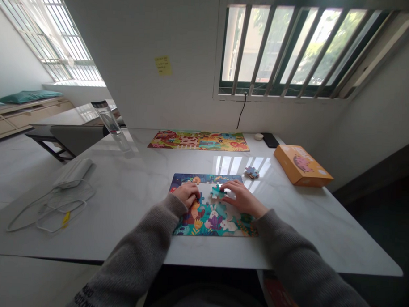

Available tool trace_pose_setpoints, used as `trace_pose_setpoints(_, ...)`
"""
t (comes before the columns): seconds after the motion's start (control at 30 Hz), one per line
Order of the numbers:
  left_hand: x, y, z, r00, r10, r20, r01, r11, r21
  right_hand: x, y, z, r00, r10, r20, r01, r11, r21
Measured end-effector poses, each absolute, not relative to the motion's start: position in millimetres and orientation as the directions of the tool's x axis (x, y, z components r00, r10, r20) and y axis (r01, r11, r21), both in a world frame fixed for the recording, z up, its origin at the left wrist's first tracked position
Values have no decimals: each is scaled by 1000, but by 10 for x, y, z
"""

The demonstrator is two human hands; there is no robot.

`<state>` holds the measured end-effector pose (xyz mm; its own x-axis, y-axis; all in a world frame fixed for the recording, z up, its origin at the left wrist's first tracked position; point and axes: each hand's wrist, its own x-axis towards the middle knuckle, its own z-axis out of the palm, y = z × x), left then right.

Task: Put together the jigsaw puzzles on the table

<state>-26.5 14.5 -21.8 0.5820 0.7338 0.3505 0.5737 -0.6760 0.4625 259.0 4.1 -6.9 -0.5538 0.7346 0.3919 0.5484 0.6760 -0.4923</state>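
A jigsaw puzzle (217, 223) with animals and plants lies in front of me, its outer parts joined and a white gap of bare table in the middle. My right hand (243, 197) pinches a teal puzzle piece (218, 192) between thumb and fingers over that gap. On the puzzle's left side rests my left hand (188, 193), its fingers curled together; whatever may be under the fingertips is hidden. A blue puzzle piece (202, 198) shows right beside them. Beyond my right hand, a small stack of loose puzzle pieces (252, 172) sits on the table.
A long farm-picture puzzle (198, 140) lies along the wall. An orange box (302, 166), a black phone (270, 140) and a small white object (258, 136) are at the right. To the left are a clear bottle (109, 116) and a white device (72, 173) with a cable.
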Motion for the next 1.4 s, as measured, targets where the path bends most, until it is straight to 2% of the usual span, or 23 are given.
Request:
trace_pose_setpoints(0.37, -286, 172, -255, 616, 711, 339, 581, -701, 414, 2616, -90, -15, -554, 733, 395, 499, 672, -547)
trace_pose_setpoints(1.2, -227, 90, -159, 630, 689, 359, 578, -724, 375, 2547, -197, -29, -557, 733, 391, 526, 676, -516)
trace_pose_setpoints(1.4, -146, -22, -91, 531, 738, 416, 563, -674, 478, 2468, -238, -5, -533, 700, 475, 450, 710, -541)
